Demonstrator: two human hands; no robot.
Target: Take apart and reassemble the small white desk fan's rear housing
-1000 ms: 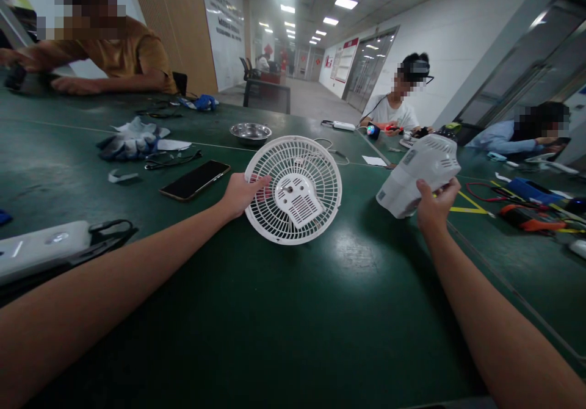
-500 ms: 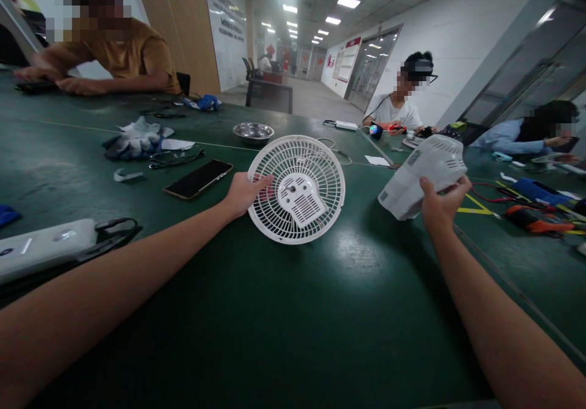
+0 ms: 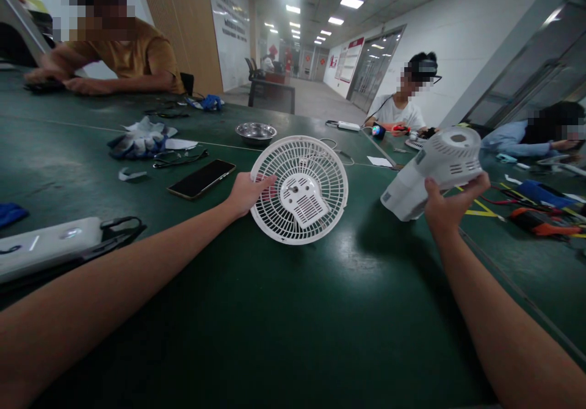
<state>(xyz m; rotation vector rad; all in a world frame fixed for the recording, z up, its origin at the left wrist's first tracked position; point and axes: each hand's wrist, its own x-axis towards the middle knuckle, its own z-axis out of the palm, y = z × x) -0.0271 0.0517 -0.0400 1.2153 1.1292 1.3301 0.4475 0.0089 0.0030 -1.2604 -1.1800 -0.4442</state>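
My left hand (image 3: 246, 194) grips the left rim of a round white fan grille (image 3: 300, 232), thumb across the front and fingers behind the slats. A slotted motor plate (image 3: 306, 201) sits at the grille's centre, facing me. On the right, my right hand (image 3: 451, 204) is closed round a white plastic housing (image 3: 412, 183), its vented round end tipped up and its narrower end pointing down to the left. Whether that lower end touches the green table (image 3: 293, 323) I cannot tell.
A phone (image 3: 201, 179), gloves (image 3: 140, 140) and a metal bowl (image 3: 255, 132) lie beyond my left arm. A white device (image 3: 50, 244) is at far left. Orange-black tool (image 3: 540, 221) and cables lie right. People sit across the table.
My right hand has turned the white housing, so its round end is higher, further right and shows more of its face. The grille has stayed nearly still in my left hand.
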